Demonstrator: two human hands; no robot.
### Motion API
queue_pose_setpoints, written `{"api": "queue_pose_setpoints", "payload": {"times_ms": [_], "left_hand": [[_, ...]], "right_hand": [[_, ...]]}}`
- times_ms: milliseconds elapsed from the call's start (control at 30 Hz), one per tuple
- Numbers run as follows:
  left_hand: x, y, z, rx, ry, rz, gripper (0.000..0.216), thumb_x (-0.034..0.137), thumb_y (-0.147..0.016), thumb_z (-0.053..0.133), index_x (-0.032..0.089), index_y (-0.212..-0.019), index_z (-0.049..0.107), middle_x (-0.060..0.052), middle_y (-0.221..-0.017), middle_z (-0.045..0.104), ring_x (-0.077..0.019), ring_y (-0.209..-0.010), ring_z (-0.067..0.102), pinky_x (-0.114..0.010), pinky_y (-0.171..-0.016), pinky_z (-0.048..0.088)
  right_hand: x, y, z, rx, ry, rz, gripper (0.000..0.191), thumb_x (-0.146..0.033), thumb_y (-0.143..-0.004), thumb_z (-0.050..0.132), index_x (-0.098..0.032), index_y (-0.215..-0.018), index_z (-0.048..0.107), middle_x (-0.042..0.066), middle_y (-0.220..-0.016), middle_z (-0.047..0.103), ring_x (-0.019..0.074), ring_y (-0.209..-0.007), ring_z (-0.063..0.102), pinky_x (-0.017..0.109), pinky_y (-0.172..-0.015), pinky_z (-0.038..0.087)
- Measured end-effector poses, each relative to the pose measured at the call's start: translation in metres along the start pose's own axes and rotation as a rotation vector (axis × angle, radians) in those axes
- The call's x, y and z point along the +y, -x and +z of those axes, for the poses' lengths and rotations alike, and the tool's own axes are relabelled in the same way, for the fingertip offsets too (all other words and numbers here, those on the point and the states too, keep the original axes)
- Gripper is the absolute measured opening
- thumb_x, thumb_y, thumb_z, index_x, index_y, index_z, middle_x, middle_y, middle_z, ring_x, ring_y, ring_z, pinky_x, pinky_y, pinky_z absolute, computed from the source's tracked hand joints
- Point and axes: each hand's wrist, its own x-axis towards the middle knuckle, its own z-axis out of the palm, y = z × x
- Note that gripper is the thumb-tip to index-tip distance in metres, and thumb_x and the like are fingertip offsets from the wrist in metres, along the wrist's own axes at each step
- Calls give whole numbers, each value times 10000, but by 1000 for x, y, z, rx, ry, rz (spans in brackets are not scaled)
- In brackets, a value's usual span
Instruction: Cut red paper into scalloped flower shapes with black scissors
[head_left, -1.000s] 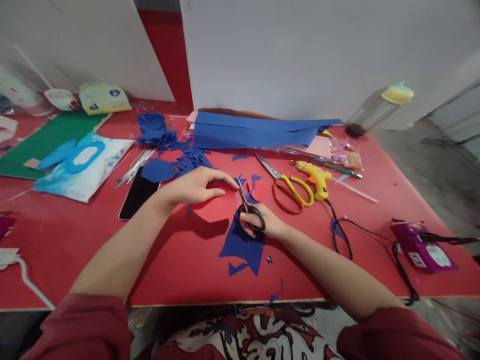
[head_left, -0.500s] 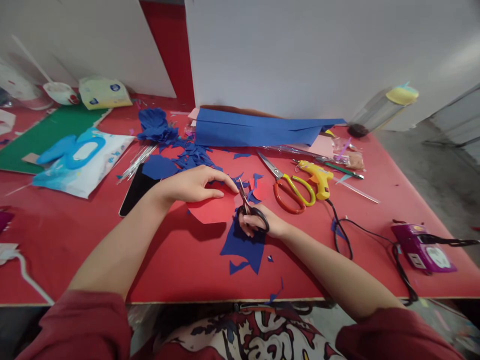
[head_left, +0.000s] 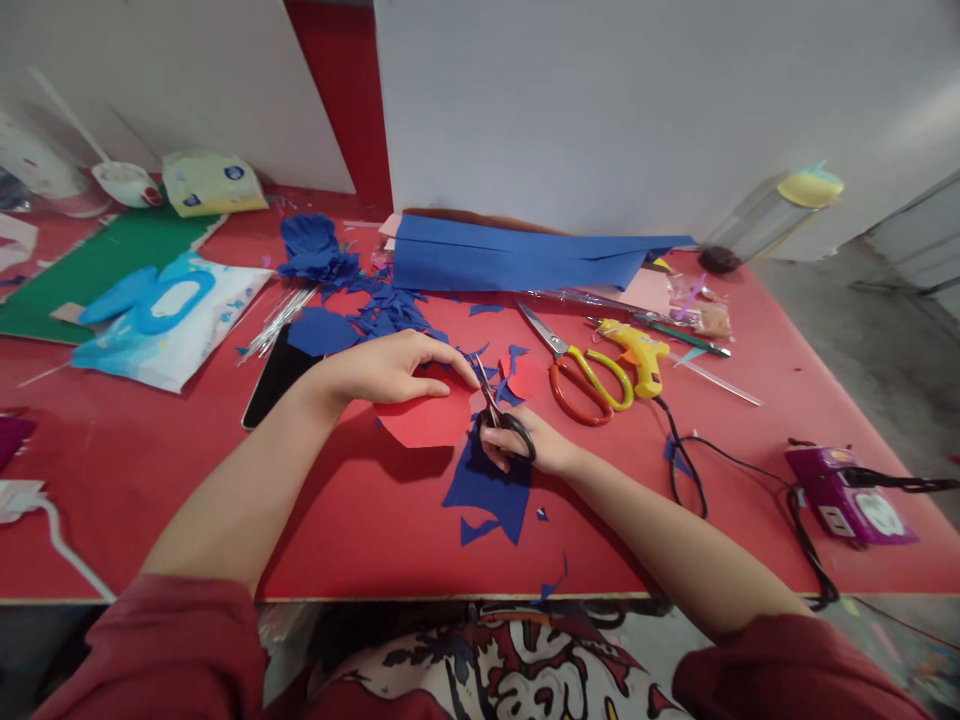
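Observation:
A piece of red paper (head_left: 427, 418) is pinched in my left hand (head_left: 405, 368), raised a little above the red table and casting a shadow. My right hand (head_left: 525, 440) grips a small pair of black-handled scissors (head_left: 516, 432) by the loops. Their blades point up and away, at the paper's right edge beside my left fingertips. Beneath my right hand lies a sheet of blue paper (head_left: 491, 492) with cut edges. Red scraps (head_left: 531, 377) and blue scraps rest just beyond the scissors.
Large scissors (head_left: 585, 385) with red and yellow handles lie to the right, beside a yellow glue gun (head_left: 636, 355) with a black cord. A phone (head_left: 274, 380) lies left of my left hand. Folded blue paper (head_left: 517, 255) and a blue scrap heap (head_left: 386, 305) are behind.
My hands, the red paper and the scissors keep almost the same places. The whole view has shifted very slightly.

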Motion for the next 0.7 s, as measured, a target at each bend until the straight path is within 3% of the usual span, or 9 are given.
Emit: {"api": "queue_pose_setpoints", "payload": {"times_ms": [700], "left_hand": [[-1,3,-3,-40,18,49,300,101,-818,510,213,-1061,644,0,-1140,677,-120,-1064,604,-200,-927,409]], "right_hand": [[-6,1,2,35,79,32,597,-712,-761,454,-166,-521,471,-9,-403,487,93,-382,432,234,-442,376]]}}
